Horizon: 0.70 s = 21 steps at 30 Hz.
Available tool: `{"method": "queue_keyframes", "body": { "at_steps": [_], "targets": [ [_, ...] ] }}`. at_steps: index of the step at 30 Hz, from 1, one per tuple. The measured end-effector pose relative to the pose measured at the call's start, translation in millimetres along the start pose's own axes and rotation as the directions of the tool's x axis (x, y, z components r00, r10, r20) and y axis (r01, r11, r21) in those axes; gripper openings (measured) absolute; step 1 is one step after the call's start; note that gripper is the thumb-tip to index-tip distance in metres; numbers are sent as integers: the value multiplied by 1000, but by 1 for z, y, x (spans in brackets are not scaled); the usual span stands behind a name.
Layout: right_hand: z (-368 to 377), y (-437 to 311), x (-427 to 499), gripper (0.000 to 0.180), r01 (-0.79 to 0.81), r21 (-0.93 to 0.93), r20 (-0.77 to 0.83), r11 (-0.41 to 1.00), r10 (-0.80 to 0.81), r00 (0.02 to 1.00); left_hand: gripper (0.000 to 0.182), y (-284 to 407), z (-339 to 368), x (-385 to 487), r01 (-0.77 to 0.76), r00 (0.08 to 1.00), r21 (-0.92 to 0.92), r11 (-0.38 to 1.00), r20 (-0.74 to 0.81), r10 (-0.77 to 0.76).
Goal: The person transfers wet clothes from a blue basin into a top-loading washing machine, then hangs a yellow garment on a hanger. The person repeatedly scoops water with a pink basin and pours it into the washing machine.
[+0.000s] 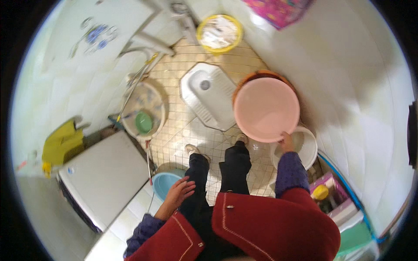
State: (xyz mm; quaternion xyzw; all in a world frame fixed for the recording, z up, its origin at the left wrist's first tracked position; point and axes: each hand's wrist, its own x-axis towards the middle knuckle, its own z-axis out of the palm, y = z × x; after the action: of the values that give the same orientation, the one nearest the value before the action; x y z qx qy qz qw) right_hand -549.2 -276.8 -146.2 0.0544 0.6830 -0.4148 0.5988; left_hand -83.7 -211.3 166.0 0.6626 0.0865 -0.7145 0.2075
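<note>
My right hand [287,142] grips the lower rim of a pink plastic basin [266,109], thumb inside it. The basin overlaps an orange basin [240,88], of which only the rim shows, and partly covers a white bucket [310,146] beside my right hand. Over my left thigh, my left hand [180,192] is held with fingers apart and nothing in it. A light blue basin [162,184] stands just beyond that hand on the left. Between the pink basin and the left wall, a white squat toilet [212,98] is set in the tiled floor.
At left, a green bowl [144,122] lies in a large round tub [160,101] near a white-topped appliance [104,179]. A yellow-rimmed basin [240,32] stands at the far wall. A pink box [329,181] and a blue hose [343,177] lie at right.
</note>
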Motion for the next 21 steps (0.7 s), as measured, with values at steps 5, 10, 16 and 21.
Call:
{"method": "queue_keyframes", "body": {
  "at_steps": [5,10,16,21],
  "targets": [
    [-15,-12,-22,50,648,-302,408,699,-519,751,42,-5,0,0,-43,999,-46,998,30,45],
    [1,-71,-76,50,183,-95,181,978,-164,970,41,-7,1,-4,-96,993,-55,994,57,99],
    [62,-127,-185,41,197,-303,381,932,-71,922,42,-8,-9,2,-209,978,-30,977,21,210],
    [131,-140,-268,43,228,-366,482,902,-26,876,51,22,-16,-11,-387,922,-89,918,-47,384]
  ]
}}
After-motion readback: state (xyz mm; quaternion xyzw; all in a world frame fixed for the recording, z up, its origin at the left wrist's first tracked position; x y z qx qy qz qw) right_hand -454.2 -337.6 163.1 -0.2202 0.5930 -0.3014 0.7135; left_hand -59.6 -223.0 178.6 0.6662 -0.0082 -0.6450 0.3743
